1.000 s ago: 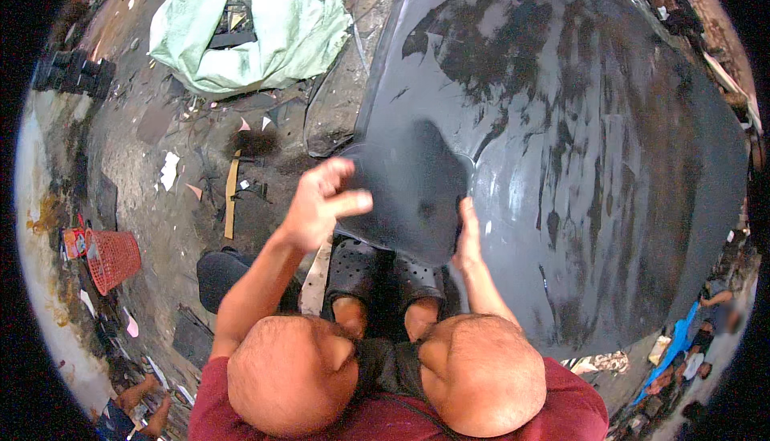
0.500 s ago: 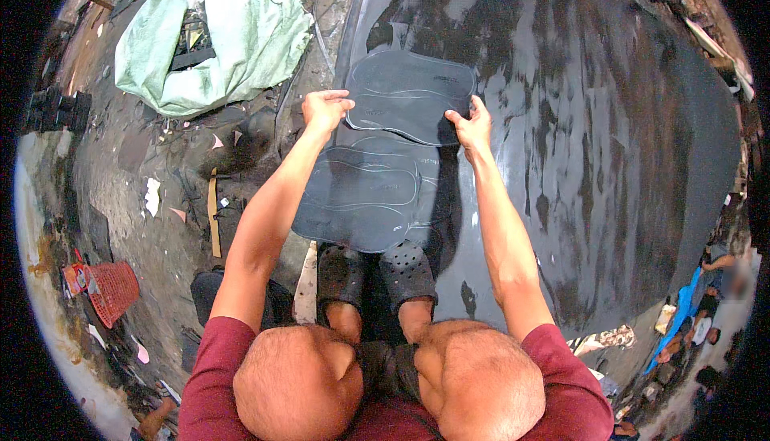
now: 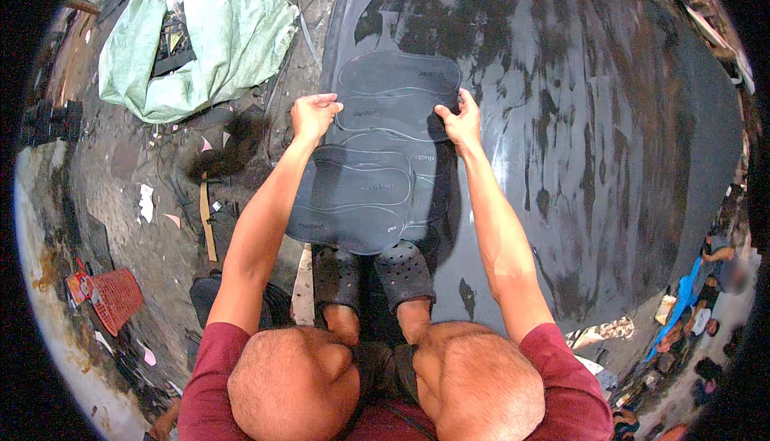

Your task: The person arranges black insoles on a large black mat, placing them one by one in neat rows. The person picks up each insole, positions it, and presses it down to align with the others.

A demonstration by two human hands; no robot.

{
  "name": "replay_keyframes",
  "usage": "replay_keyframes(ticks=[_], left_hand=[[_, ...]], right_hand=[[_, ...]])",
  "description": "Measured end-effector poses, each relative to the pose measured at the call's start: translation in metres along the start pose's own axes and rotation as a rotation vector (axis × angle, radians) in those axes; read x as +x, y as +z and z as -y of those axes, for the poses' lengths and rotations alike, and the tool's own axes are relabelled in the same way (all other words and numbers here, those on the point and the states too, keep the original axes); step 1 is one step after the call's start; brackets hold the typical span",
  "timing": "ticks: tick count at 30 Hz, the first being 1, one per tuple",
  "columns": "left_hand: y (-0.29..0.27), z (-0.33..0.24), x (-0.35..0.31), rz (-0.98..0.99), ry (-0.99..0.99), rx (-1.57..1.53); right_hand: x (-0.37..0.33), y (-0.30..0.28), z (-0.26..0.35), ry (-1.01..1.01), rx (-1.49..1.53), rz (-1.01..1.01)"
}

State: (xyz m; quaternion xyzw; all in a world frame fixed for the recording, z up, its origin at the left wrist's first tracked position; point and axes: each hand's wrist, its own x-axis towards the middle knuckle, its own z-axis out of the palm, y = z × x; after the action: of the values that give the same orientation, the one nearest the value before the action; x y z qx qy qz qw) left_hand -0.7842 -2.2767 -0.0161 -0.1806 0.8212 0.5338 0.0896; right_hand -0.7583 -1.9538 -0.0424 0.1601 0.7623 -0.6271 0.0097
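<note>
My left hand (image 3: 315,115) pinches the left edge of a flat dark sheet piece (image 3: 393,84) with rounded corners and pale curved, sole-like outlines. At its right edge, my right hand (image 3: 459,120) grips it, thumb on top and fingers partly hidden. The piece is over a large black sheet (image 3: 577,144); whether it touches that surface I cannot tell. Nearer to me, by my feet, lie similar dark pieces (image 3: 349,200) overlapping one another, with the same pale outlines.
A pale green sack (image 3: 241,24) lies open at the far left. Paper scraps and a tan strip (image 3: 208,220) litter the ground there, with a red basket (image 3: 116,301) farther left. My black clogs (image 3: 403,271) stand at the near edge of the pieces. People (image 3: 706,313) are at the right rim.
The view has shifted slightly. Both hands keep hold of the sheet piece, which now looks more level, and the nearer pieces stay in place.
</note>
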Motion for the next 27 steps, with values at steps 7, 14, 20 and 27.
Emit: replay_keyframes(ticks=[7,14,20,27], left_hand=[[0.01,-0.035,-0.022,-0.13,0.331,0.663],[0.076,-0.031,-0.065,0.249,0.789,0.702],[0.091,-0.035,-0.059,0.233,0.505,0.826],[0.06,-0.067,-0.012,0.327,0.568,0.983]], right_hand=[[-0.013,0.007,0.028,0.033,-0.25,-0.154],[-0.014,0.011,0.029,-0.019,-0.278,-0.166],[-0.014,0.014,0.034,0.078,-0.573,-0.128],[0.007,-0.002,0.088,-0.283,-1.291,0.108]])
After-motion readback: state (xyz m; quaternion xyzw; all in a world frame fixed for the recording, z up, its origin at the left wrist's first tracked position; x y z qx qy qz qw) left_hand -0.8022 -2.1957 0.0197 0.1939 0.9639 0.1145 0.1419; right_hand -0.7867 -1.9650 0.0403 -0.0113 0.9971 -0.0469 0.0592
